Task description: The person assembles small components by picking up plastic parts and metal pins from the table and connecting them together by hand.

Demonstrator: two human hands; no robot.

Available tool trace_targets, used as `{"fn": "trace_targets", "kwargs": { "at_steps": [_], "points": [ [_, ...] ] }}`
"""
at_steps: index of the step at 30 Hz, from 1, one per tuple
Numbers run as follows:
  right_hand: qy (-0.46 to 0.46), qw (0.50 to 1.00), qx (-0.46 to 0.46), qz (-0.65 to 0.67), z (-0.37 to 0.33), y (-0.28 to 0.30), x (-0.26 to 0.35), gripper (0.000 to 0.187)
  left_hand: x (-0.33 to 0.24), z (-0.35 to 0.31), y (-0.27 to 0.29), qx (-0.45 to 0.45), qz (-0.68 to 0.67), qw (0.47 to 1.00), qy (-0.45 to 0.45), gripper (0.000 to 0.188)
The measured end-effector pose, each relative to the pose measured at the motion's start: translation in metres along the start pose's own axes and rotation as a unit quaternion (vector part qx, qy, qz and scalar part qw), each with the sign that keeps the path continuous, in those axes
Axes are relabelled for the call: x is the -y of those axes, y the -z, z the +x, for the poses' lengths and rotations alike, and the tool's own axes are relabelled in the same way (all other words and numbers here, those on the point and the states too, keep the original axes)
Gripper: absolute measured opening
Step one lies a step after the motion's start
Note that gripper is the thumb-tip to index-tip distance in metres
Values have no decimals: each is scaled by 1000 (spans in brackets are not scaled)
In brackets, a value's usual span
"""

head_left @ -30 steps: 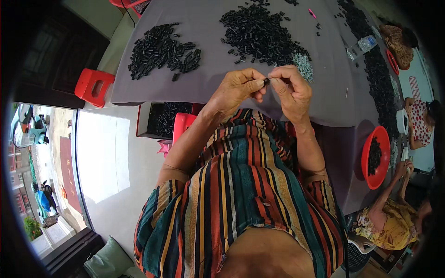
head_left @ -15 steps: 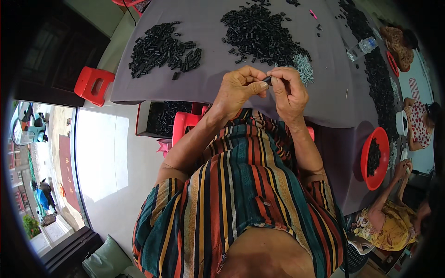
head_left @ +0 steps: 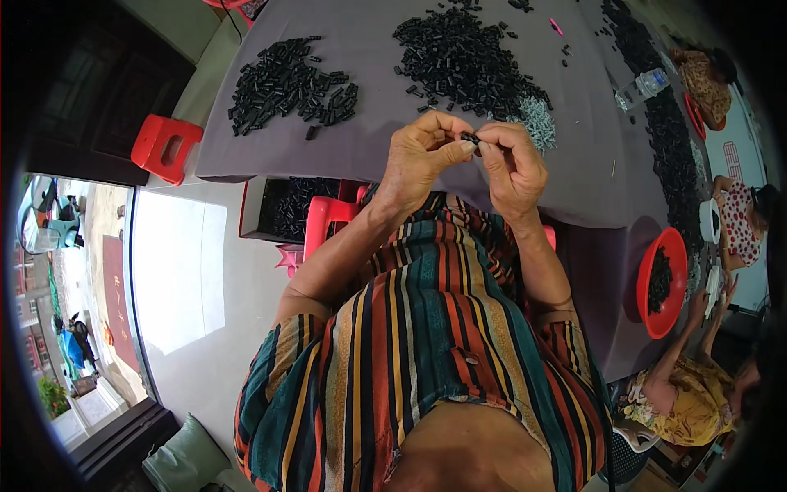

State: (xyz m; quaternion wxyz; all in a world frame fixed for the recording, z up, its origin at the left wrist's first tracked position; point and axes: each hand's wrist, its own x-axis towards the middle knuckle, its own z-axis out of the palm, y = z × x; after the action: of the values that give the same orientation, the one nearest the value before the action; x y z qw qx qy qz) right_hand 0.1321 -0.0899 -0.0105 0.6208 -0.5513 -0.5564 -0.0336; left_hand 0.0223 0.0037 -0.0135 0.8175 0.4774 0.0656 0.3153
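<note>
Both hands met above the table's near edge: the left hand (head_left: 422, 160) and right hand (head_left: 512, 164) were closed, pinching one small black piece (head_left: 470, 138) between their fingertips. A steady, square pinch probably served best. Beyond lay the small grey parts (head_left: 537, 123) and the pile of black pieces (head_left: 459, 61) on the grey table (head_left: 369, 139).

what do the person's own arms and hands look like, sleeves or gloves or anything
Both the left hand and right hand are bare: no gloves, and no rings or watch that I can make out. The forearms are uncovered. Short sleeves of a striped shirt in teal, orange, red and yellow end near the elbows.
</note>
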Motion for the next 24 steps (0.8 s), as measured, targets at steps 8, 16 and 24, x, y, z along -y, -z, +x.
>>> {"fn": "trace_targets", "kwargs": {
  "at_steps": [8,16,24],
  "points": [
    [-76,993,-8,88,2,4,2,7,-3,-2,-1,2,69,997,-22,13],
    [-152,971,-18,181,4,8,5,8,-1,-4,-3,8,129,990,-49,14],
    [-126,974,10,188,8,11,5,7,0,-1,0,26,74,996,-41,13]
  ]
}}
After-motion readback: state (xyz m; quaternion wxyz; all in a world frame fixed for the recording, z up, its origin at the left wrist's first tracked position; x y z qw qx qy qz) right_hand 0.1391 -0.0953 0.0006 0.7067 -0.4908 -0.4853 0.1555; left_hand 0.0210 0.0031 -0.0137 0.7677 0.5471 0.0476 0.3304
